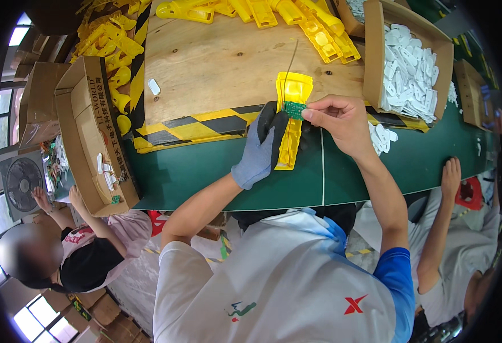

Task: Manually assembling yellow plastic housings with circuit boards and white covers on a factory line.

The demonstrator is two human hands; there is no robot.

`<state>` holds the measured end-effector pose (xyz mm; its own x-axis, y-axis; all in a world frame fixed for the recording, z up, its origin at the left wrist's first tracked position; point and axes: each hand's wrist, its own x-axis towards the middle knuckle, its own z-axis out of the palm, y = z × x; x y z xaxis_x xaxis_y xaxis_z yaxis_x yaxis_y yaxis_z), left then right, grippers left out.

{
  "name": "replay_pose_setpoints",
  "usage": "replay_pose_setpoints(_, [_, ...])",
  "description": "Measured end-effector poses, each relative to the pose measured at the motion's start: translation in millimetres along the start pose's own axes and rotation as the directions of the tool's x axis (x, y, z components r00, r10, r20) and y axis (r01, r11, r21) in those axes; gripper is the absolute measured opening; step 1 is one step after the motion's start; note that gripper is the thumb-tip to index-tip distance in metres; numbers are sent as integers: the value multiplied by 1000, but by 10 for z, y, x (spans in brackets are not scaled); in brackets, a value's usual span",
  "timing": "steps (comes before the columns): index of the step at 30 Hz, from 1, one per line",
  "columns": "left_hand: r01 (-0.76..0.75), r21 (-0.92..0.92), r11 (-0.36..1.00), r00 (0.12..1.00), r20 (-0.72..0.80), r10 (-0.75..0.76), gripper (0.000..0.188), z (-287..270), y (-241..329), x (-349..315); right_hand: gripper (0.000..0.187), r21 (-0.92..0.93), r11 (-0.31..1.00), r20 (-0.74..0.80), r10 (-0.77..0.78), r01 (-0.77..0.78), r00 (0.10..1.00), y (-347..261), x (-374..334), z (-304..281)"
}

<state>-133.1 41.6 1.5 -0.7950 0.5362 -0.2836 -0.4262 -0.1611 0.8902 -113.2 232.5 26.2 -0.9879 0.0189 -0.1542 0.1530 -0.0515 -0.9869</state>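
My left hand [260, 140], in a grey and black glove, is closed round a long yellow plastic housing [287, 154], held upright above the front edge of the wooden board. My bare right hand [338, 119] pinches the right end of a small green circuit board [294, 110], which lies across the middle of the housing. Whether the board is seated inside it I cannot tell. A thin dark wire [291, 63] runs up past the housing's top and down along its face.
A wooden board [205, 74] with striped edging lies on the green table [217, 188]. Yellow housings [262, 12] lie along its far edge. White plastic parts fill a cardboard box [371, 51] at right. Another cardboard box [82, 108] stands left. Co-workers' arms [438, 223] flank me.
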Motion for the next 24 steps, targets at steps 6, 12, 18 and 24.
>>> replay_pose_setpoints(6, [-47,-150,988,997,-59,38,32,14,-120,-55,13,23,1000,26,1,-1,1000,49,37,45])
replay_pose_setpoints(12, [-17,-227,974,995,-96,-5,27,74,-33,-88,15,10,997,61,71,-72,996,62,23,78])
replay_pose_setpoints(18, [5,-330,944,999,-48,-22,28,20,-128,-49,12,38,998,63,40,-43,997,85,37,118])
replay_pose_setpoints(24, [37,-273,961,997,-60,-55,29,34,-51,-48,13,42,996,59,71,-74,996,77,33,114])
